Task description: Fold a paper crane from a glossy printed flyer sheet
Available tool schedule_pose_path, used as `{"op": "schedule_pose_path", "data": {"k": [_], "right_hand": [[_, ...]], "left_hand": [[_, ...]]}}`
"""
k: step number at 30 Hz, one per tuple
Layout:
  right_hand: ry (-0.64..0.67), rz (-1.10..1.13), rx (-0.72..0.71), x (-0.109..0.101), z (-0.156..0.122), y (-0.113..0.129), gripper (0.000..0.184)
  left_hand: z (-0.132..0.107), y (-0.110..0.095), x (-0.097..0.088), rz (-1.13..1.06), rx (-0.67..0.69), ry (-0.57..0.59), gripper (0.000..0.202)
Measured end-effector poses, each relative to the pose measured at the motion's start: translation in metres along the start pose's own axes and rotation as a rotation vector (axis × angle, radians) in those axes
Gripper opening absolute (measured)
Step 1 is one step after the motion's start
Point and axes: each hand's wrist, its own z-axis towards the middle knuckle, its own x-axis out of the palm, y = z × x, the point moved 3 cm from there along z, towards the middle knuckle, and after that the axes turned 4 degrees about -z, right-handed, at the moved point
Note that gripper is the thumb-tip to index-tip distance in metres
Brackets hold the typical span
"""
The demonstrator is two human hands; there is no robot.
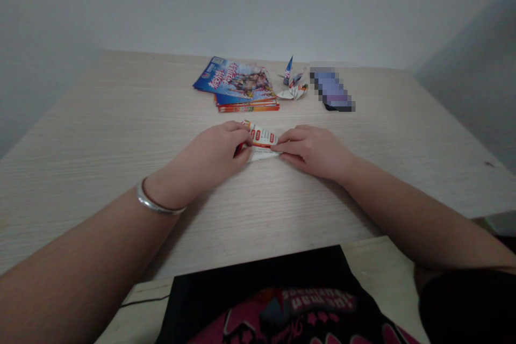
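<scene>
A small folded piece of printed paper [264, 135], white with red labels and an orange-red edge, lies on the table between my hands. My left hand [220, 148] pinches its left end between thumb and fingers, which cover part of it. At the right end, my right hand [314, 150] has its fingertips closed on the paper's edge and corner. The paper is partly folded over, with a paler layer showing along the near side.
Beyond my hands lies a stack of colourful printed leaflets [237, 83]. Beside it sit folded paper cranes [293, 86], partly overlapping. A pixelated phone [332, 90] lies to their right. The pale wooden table [100, 118] meets a wall [258, 5] at the back.
</scene>
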Motion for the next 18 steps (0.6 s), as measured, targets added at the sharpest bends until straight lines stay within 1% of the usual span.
{"op": "schedule_pose_path", "data": {"k": [3,5,9,12,18], "right_hand": [[-0.003,-0.017,-0.021,0.0009,0.0015,0.0006,0.030],[-0.002,-0.025,-0.030,0.0008,0.0025,0.0017,0.029],[0.014,-0.045,0.017,-0.0018,0.0028,0.0041,0.027],[0.019,-0.047,0.050,-0.0030,0.0016,0.0046,0.024],[0.008,-0.050,0.038,-0.0014,0.0009,0.0028,0.024]], "left_hand": [[-0.0004,-0.0028,-0.0010,0.035,0.010,0.068,0.030],[-0.0004,-0.0047,-0.0011,0.071,0.015,0.081,0.032],[0.0000,-0.0070,-0.0008,0.121,-0.022,0.086,0.033],[-0.0002,-0.0072,-0.0014,0.130,-0.055,0.092,0.029],[-0.0020,-0.0021,-0.0021,0.138,-0.099,0.063,0.022]]}}
